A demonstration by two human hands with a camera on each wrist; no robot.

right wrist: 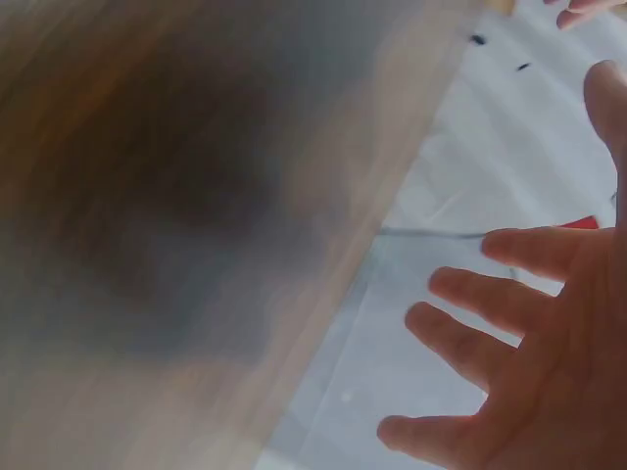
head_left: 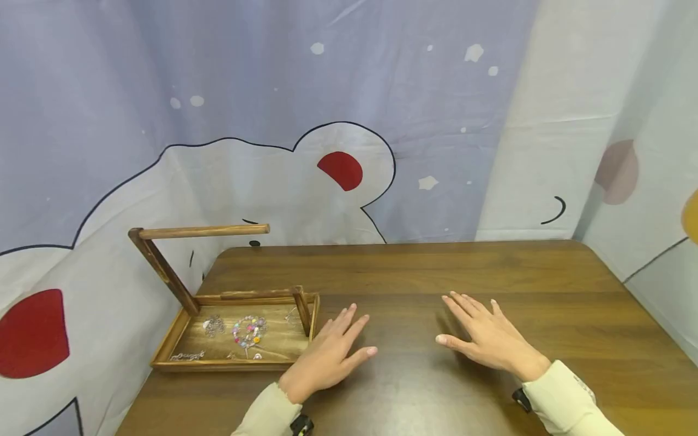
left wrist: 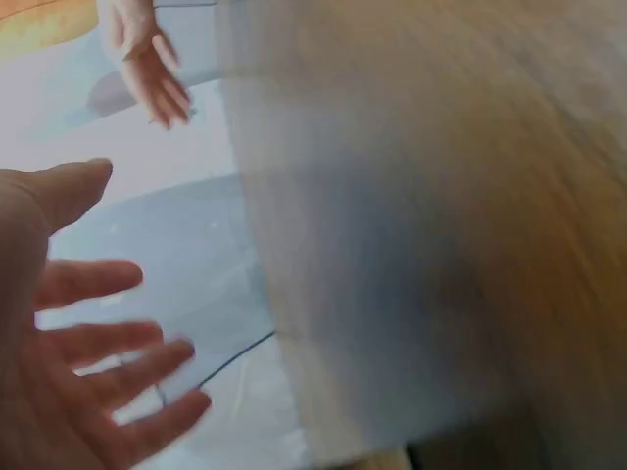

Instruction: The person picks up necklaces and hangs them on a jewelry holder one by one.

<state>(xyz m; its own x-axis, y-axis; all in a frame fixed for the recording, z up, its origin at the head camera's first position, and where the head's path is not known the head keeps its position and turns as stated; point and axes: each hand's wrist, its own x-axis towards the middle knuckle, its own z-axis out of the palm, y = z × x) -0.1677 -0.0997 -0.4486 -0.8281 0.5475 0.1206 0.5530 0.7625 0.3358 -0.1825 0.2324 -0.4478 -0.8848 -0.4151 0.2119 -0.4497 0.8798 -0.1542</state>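
Tray [head_left: 229,366] just left of the left hand [head_left: 329,356]

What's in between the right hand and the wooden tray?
The left hand, near the tray, then a stretch of brown table up to the right hand. The head view shows it.

The table [head_left: 403,375] is coloured mid-brown and streaked with darker wood grain. The wooden tray [head_left: 234,366] is edged in warm brown and floored in a paler, yellowish brown; its tall post [head_left: 166,272] is shaded darker. The bracelet [head_left: 251,328] is beaded in mixed colours, pink and yellow among them, and the chain [head_left: 215,326] is toned silver. Pale cream is seen on the sleeves [head_left: 564,396]. The cloth backdrop [head_left: 425,121] is coloured lavender-grey and white, flecked with white, outlined in dark lines and marked with red patches [head_left: 342,169].
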